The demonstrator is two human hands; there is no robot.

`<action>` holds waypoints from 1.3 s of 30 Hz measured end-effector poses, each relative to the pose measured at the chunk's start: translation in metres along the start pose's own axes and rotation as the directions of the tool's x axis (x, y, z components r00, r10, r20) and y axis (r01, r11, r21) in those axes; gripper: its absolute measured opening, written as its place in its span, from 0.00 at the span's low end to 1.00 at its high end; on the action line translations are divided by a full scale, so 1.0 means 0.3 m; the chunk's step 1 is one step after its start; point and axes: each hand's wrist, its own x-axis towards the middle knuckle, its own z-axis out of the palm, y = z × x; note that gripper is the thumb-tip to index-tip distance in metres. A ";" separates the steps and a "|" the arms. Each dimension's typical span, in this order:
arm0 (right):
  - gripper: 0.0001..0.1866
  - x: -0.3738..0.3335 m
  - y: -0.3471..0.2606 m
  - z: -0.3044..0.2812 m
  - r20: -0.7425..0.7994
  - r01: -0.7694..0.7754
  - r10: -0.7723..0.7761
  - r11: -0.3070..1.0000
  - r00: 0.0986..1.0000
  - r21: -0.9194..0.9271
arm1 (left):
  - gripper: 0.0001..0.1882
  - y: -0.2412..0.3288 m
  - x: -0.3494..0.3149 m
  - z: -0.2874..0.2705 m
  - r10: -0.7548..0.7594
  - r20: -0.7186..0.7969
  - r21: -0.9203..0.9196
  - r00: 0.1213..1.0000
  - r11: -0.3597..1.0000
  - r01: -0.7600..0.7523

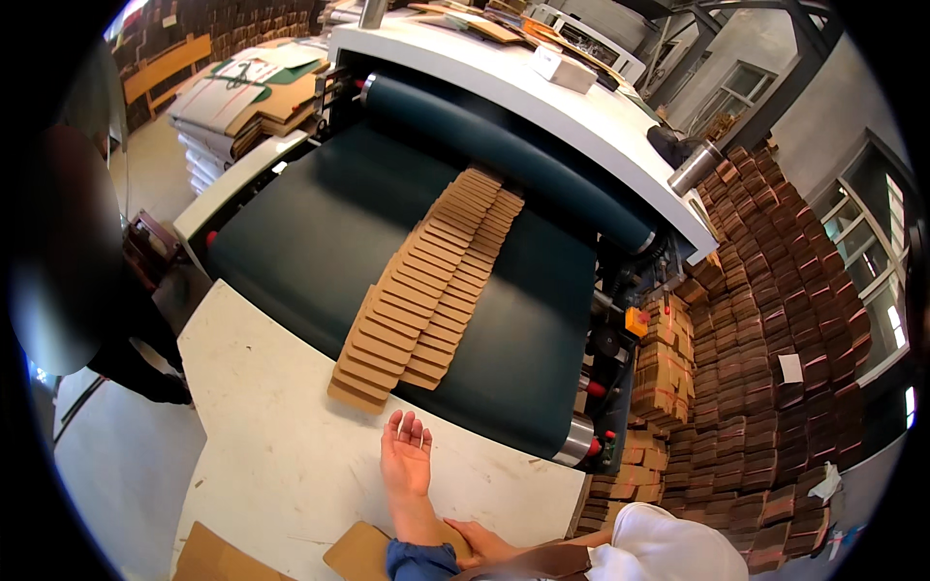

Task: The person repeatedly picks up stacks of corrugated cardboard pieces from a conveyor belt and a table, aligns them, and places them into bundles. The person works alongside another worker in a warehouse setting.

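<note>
A long overlapping row of brown cardboard pieces (pixel 417 286) lies on a dark green conveyor belt (pixel 291 257). Its near end overhangs a white worktable (pixel 281 407). Just below that end, my left hand (pixel 405 465) is raised palm up, fingers apart and slightly curled, holding nothing. A blue cuff covers its wrist. Low in the view, my right hand (pixel 480 544) reaches in from the right behind the left wrist. Its fingers close on the edge of a flat cardboard piece (pixel 358 552), which the left forearm partly hides.
A dark roller (pixel 504 160) spans the machine under its white frame (pixel 465 58). Tall cardboard stacks (pixel 756 358) line the right side. Another cardboard sheet (pixel 223 557) lies at the table's near left. A person in dark clothes (pixel 77 261) stands at the left.
</note>
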 end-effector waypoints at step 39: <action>0.21 -0.057 -0.098 -0.083 0.197 -0.248 0.202 0.938 0.959 0.243 | 0.31 -0.017 -1.147 -0.404 0.686 0.147 0.983 0.712 -0.179 -0.031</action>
